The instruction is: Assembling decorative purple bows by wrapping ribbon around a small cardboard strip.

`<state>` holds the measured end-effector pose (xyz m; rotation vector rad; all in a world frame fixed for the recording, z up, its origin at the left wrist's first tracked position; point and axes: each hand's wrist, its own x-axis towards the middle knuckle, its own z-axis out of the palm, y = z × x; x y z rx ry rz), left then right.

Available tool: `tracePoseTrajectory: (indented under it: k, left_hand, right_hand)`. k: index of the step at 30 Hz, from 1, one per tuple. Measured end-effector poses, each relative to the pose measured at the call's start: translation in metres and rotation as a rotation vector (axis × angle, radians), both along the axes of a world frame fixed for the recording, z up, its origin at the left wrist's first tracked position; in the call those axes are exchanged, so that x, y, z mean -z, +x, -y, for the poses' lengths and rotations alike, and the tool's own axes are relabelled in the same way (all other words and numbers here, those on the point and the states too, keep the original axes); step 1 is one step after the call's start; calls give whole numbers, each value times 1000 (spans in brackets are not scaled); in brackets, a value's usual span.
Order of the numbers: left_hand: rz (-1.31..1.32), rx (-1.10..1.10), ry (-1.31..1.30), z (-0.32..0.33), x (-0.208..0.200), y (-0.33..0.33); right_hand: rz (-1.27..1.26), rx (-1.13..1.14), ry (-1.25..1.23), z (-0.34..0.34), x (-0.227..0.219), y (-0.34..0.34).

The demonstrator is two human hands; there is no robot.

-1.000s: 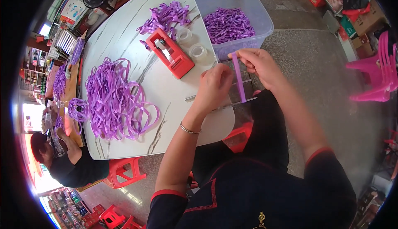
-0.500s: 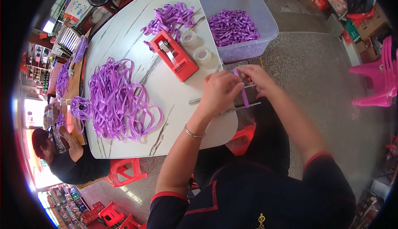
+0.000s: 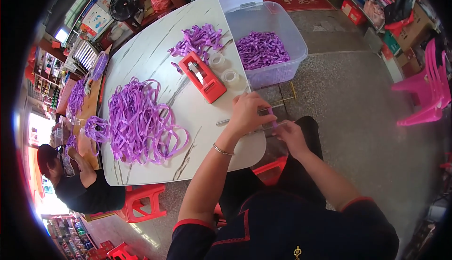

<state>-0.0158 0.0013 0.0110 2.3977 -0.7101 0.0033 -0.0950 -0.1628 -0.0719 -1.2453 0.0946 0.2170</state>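
Note:
A purple ribbon (image 3: 272,118) spans two thin metal rods (image 3: 223,123) that stick out past the right edge of the white marble-patterned table. My left hand (image 3: 248,114) lies over the rods, its thumb and fingers closed on the ribbon's far part. Nearer to me, my right hand (image 3: 291,138) pinches at the ribbon's near end beside the nearer rod; its fingertips are partly hidden. Left of the hands stands a red tape dispenser (image 3: 214,92), with two clear tape rolls (image 3: 230,76) next to it.
A large pile of purple ribbon loops (image 3: 136,123) covers the table's left part. Shorter ribbon pieces (image 3: 200,38) lie at its far end. A clear plastic bin (image 3: 300,52) holds more beyond the table edge. A person (image 3: 77,184) sits at left; pink chairs (image 3: 426,85) stand right.
My right hand has come toward me, from the farther rod to the nearer one. The left hand stays on the ribbon above the rods. The view has tilted up slightly.

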Motion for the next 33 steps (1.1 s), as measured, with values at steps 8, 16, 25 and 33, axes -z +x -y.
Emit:
tracePoseTrajectory:
  k: [8,16,25,33]
  left_hand:
    - [41,-10,0,0,2,-2]
    - [75,-108,-295,3,-13,-40]
    - [-1286,-167,-1219,11,-10,-134]
    - [-1540,-253,-1453,24,-12,-119]
  right_hand:
    - [-128,109,153,-9,-20,-7]
    - [-255,-37,15,-3,-35,-7]
    - [-190,-84,59,1,-21,-7]
    - [-163,-167,28,9,-31,-4]
